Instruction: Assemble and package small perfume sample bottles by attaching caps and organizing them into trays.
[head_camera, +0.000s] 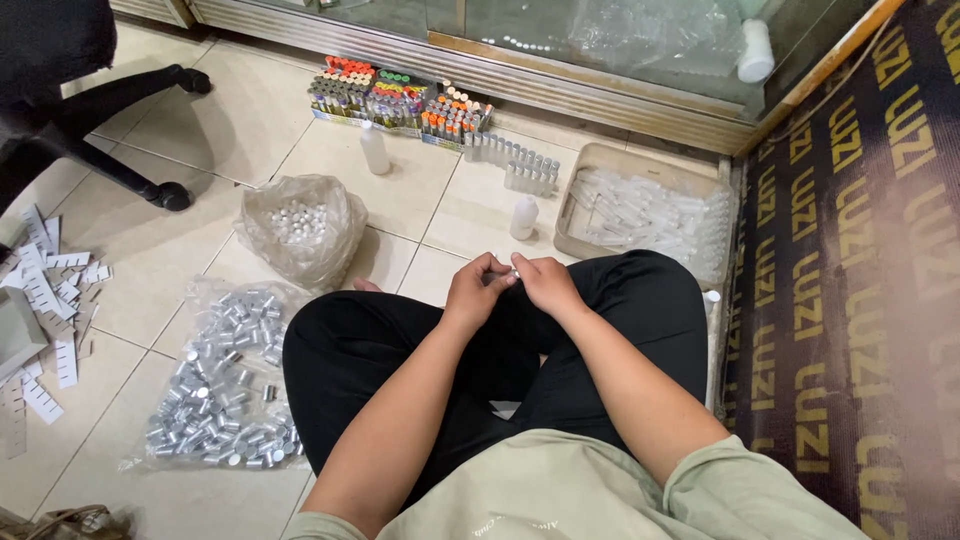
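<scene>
While both hands meet mid-frame, left hand (478, 290) and right hand (545, 283) pinch one tiny clear vial (514, 272); two white bottles (375, 150) stand above.

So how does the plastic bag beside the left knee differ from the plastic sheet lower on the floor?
The plastic bag stands bunched up with its mouth open, while the plastic sheet lies spread flat on the tiles. The bag holds a small cluster of silver caps deep inside; the sheet carries a much larger loose heap of them. The bag lies farther from the person than the sheet. Both are clear plastic holding small silver cylinders.
</scene>
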